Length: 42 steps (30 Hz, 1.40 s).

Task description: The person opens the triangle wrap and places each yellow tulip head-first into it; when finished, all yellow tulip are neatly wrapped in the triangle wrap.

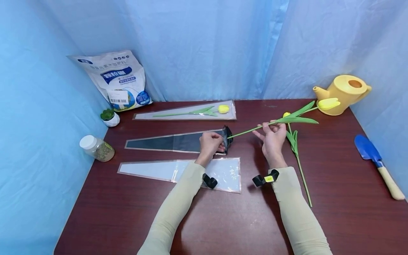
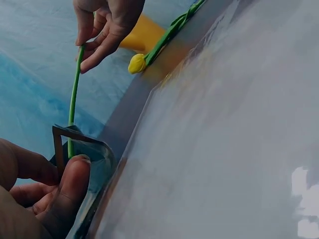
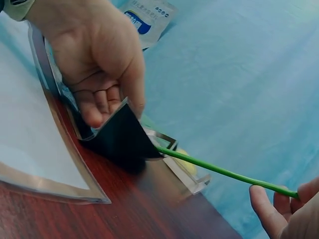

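Dark-red table, seemingly curtained by blue sheeting.

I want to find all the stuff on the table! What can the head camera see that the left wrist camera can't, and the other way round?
Only the head view shows the watering can, blue trowel, fertilizer bag, jar and a tulip already wrapped.

Only the left wrist view shows, up close, the thumb pressing the black sleeve's mouth.

Both show the right hand pinching the green stem entering that sleeve.
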Motion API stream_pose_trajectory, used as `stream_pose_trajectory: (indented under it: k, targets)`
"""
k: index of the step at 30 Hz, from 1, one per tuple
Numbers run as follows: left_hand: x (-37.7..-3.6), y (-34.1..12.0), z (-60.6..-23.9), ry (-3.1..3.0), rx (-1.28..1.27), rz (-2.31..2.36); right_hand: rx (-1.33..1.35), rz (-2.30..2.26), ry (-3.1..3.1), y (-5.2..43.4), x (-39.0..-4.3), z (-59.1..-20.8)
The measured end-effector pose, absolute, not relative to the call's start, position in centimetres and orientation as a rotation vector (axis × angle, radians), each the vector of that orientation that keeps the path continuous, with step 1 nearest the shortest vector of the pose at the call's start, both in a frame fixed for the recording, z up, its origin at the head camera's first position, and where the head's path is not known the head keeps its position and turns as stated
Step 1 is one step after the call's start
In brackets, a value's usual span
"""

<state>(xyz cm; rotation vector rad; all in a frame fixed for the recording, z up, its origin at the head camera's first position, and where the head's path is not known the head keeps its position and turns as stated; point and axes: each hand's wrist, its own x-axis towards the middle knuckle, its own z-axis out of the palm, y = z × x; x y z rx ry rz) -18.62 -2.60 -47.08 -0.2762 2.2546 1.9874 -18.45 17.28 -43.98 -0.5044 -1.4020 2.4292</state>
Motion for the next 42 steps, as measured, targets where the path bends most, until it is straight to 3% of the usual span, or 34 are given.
stream_pose_trajectory:
  k: [9,18,42]
  targets:
    - [-18.2,-2.1,-45.6,2.616,-0.094,1.795,-0.454,2.359,-1.382,16.8,-18.3,-44.1]
    - [-17.8,-1.7,-44.8,3.169,0.138,1.302,-0.366,2.356,-1.362,15.5,-17.9,-44.5]
    - [-17.6,-1.6,-44.7,3.227,0.168,1.296,-0.375,2.337,-1.568,14.4,-17.4,-45.1]
